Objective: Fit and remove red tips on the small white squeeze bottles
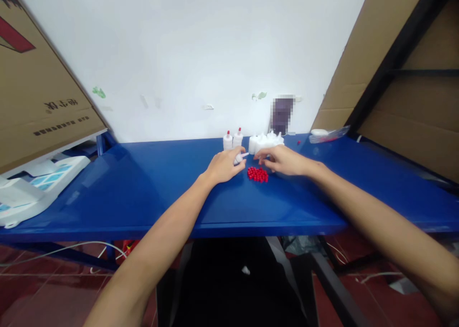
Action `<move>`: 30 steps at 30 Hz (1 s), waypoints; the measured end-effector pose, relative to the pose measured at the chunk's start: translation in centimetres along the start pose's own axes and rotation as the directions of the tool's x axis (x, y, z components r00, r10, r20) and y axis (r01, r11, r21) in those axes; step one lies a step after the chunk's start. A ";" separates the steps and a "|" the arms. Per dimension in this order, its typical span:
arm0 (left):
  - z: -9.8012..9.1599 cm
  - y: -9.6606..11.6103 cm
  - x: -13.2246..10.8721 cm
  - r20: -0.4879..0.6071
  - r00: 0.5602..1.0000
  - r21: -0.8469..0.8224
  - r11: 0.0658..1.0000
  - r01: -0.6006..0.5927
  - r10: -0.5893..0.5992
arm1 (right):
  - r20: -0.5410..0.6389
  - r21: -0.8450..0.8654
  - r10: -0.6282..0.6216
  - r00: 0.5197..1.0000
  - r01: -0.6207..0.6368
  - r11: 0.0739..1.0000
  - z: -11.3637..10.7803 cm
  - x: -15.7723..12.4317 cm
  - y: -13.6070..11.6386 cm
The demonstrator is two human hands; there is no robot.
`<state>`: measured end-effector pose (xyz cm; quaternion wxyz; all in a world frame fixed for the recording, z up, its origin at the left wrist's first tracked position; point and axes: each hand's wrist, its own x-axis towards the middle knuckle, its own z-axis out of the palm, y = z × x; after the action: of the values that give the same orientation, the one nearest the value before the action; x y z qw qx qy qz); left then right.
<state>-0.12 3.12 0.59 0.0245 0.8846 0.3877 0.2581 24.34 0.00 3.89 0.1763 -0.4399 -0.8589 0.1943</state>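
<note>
My left hand (224, 166) is closed round a white bottle (238, 159), whose pointed nozzle is tilted to the right. Over the right part of a small pile of red caps (257, 174) is my right hand (281, 159), its fingers bent down; whether a cap is between the fingertips is too small to tell. Two white bottles with red tips (227, 140) stand upright behind my left hand. A group of several white bottles with bare nozzles (263, 142) stands behind my right hand, which partly hides them.
The blue table (143, 188) meets a white wall. A dark blurred object (281, 115) leans at the wall. A clear plastic bag (329, 135) lies at the back right, a single red cap (299, 142) near it. White devices (43, 188) sit at the left, beside a cardboard box (43, 88).
</note>
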 end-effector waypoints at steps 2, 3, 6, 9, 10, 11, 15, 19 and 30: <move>0.0 0.3 0.0 0.007 1.000 0.003 1.000 -0.028 0.028 | -0.076 0.066 -0.019 0.997 0.024 0.998 0.2 -0.2 -0.5; 0.1 0.5 0.0 0.011 0.999 0.001 0.999 -0.051 0.051 | -0.111 0.083 -0.034 0.993 0.044 0.996 0.4 -0.2 -0.8; 0.3 0.9 0.1 0.022 0.994 -0.019 0.994 -0.105 0.105 | -0.186 0.058 -0.102 0.977 0.115 0.992 0.7 -0.1 -1.4; 0.4 0.7 0.1 0.015 0.996 -0.060 0.995 -0.084 0.085 | -0.259 -0.014 -0.125 0.958 0.126 0.992 0.8 0.1 -1.4; 0.4 0.6 0.1 0.016 0.997 -0.071 0.995 -0.070 0.071 | -0.287 -0.042 -0.114 0.951 0.106 0.993 0.7 0.1 -1.3; 0.4 0.4 0.1 0.019 0.998 -0.078 0.995 -0.058 0.059 | -0.316 -0.071 -0.097 0.944 0.078 0.994 0.5 0.2 -1.1; 0.2 -0.2 0.0 0.014 1.000 -0.095 0.995 -0.007 0.009 | -0.397 -0.184 -0.011 0.918 -0.068 0.981 -0.3 0.1 -0.6; 0.4 -0.7 0.2 -0.030 0.999 -0.163 0.986 0.029 -0.035 | -0.315 -0.309 0.116 0.942 -0.217 0.926 -0.7 0.0 -0.2; 1.1 -1.2 0.1 -0.007 0.999 -0.264 0.964 -0.040 0.040 | -0.302 -0.299 0.144 0.942 -0.237 0.924 -0.2 0.2 -0.4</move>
<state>-0.30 4.20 -0.62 0.1367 0.8807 0.3320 0.3089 24.07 -0.02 4.22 0.1970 -0.5679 -0.7991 0.0006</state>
